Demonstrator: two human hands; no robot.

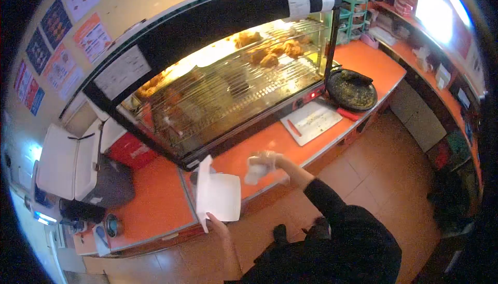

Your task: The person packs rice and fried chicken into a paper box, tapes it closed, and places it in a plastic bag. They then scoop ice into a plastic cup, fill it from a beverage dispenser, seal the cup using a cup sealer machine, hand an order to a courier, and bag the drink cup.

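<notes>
At five o'clock, the right hand [267, 159] and its white item [254, 174] are blurred. At seven, the white box [224, 199] hides part of the left hand [217, 225]; at ten, posters [93, 38] bear print too small to read.

Orange counter [158, 201] — on it a glass display cabinet [233, 89], white cutting board [317, 122], dark mortar [353, 94], grey cool box [113, 183].

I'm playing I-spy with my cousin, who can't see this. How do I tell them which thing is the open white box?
Find the big lit glass cabinet on the orange counter. Look near its lowest corner, where the left hand holds the white box. Unlike the flat white board on the counter, it has a raised lid and a hollow inside.
</notes>
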